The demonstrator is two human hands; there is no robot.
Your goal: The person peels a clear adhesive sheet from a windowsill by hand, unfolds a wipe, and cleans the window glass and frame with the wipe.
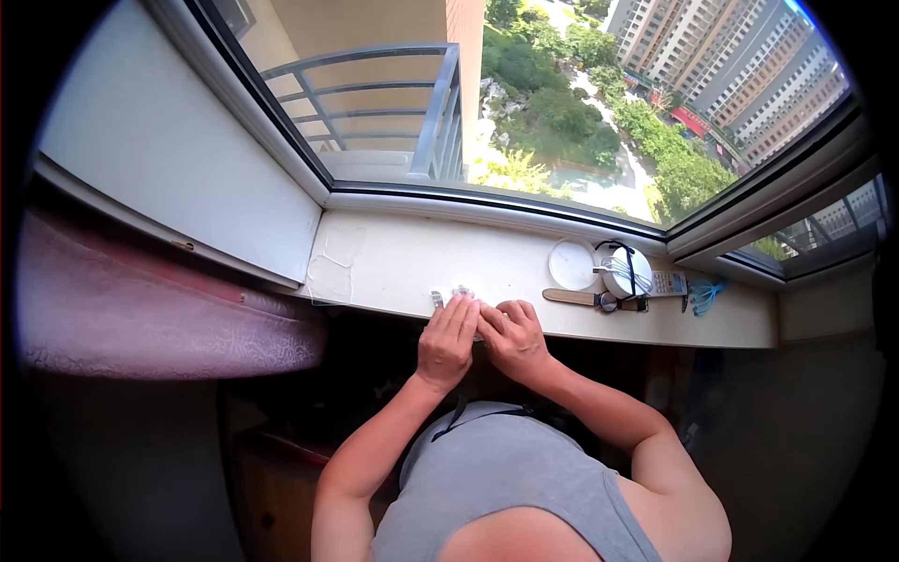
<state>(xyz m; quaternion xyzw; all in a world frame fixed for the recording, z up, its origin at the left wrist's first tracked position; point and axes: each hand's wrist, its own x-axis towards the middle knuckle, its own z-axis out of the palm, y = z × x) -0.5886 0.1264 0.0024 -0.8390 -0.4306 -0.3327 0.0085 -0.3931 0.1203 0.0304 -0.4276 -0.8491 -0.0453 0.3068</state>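
My left hand (448, 343) and my right hand (512, 341) meet at the front edge of the white windowsill (412, 253). Their fingertips come together around a small, shiny, clear item (464, 292), too small to make out and mostly covered by the fingers. The fingers of my left hand lie pressed together over it, while those of my right hand are bent, thumb side towards the left. Just left of my left fingertips lies a small silvery strip (437, 299) on the sill.
Farther right on the sill are a round white lid (572, 265), a round case with a white cable (626, 273), a wristwatch (607, 302), a calculator (668, 284) and a blue cord (706, 296). A clear bag (335, 272) lies left. The window is behind.
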